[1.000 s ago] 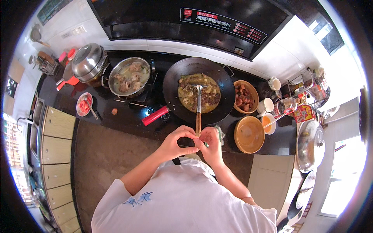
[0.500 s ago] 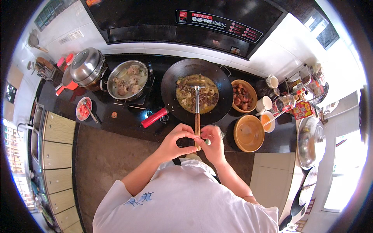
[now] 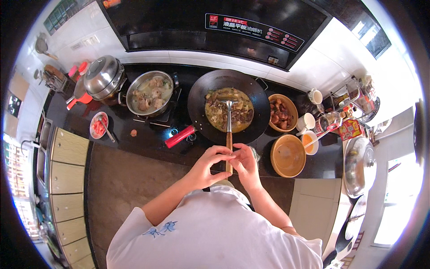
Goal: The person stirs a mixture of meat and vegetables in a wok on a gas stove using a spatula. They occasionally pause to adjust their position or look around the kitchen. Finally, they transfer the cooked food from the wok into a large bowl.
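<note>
My left hand [image 3: 204,169] and my right hand [image 3: 247,167] come together in front of me, above or around the wooden handle of a metal spatula [image 3: 229,141]. Their fingertips meet in a pinch; anything small between them cannot be made out. Whether a finger presses on the handle is also unclear. The spatula's head rests in a large dark wok [image 3: 201,92], its handle pointing toward me. Chopped food in yellowish broth [image 3: 217,119] fills the wok's bottom. The wok's red handle [image 3: 180,136] sticks out to the left.
A steel pot [image 3: 130,101] of meat and broth stands left of the wok, beside a lidded pot [image 3: 103,76]. Further near are a bowl of red pieces [image 3: 97,123] and a small round lump [image 3: 133,133]. Right are a bowl of brown meat [image 3: 282,114], a yellow-brown bowl [image 3: 287,157] and cups [image 3: 306,121].
My right hand's fingers have straightened a little and moved closer to the left fingertips. The whole view has shifted slightly; the spatula and wok stay in place.
</note>
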